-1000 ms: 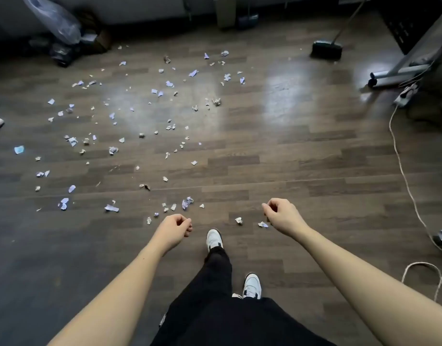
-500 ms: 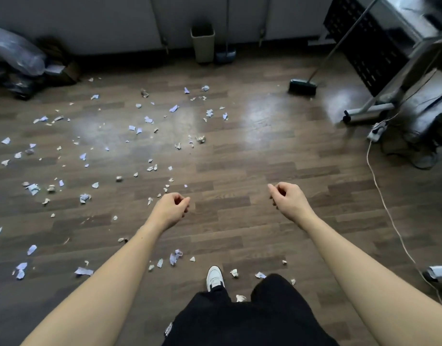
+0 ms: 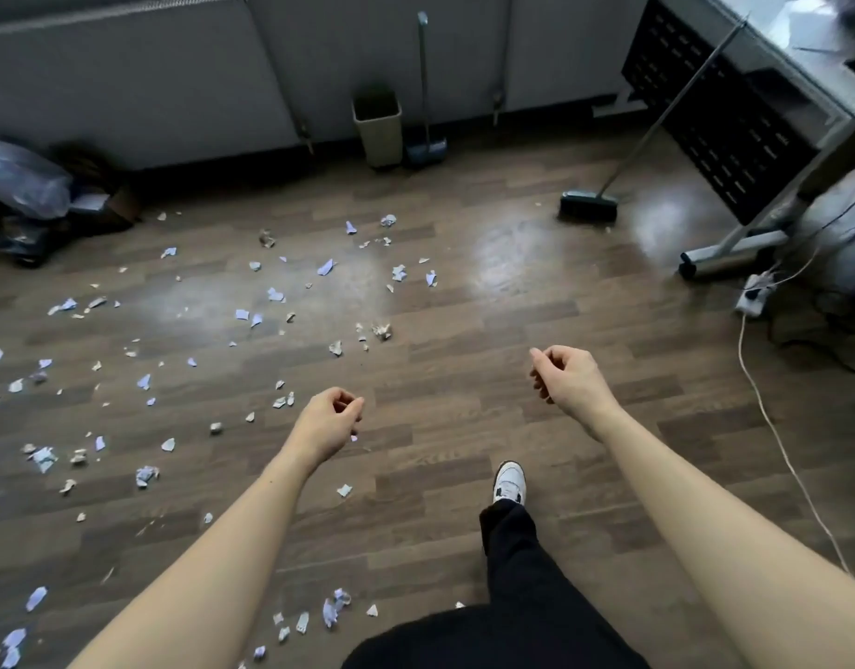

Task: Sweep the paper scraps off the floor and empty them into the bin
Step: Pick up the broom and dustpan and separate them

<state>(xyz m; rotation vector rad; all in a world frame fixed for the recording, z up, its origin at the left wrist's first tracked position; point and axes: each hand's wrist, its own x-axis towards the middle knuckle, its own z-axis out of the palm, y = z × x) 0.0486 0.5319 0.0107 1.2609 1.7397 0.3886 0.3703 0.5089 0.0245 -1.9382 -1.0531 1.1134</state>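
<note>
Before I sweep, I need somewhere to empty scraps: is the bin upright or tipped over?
Upright: the bin stands on its base, opening facing up.

The dark wood-plank floor point(image 3: 464, 379) is strewn with torn paper scraps point(image 3: 325, 267), thickest across its left half and thinning toward the middle. A beige bin point(image 3: 378, 132) stands by the far wall, with a blue dustpan point(image 3: 426, 151) just beside it. Farther right a broom point(image 3: 588, 205) rests its head on the boards. A white cable point(image 3: 773, 427) trails from a power strip point(image 3: 753, 301). The dim heap at far left looks like a plastic bag point(image 3: 20, 181).
</note>
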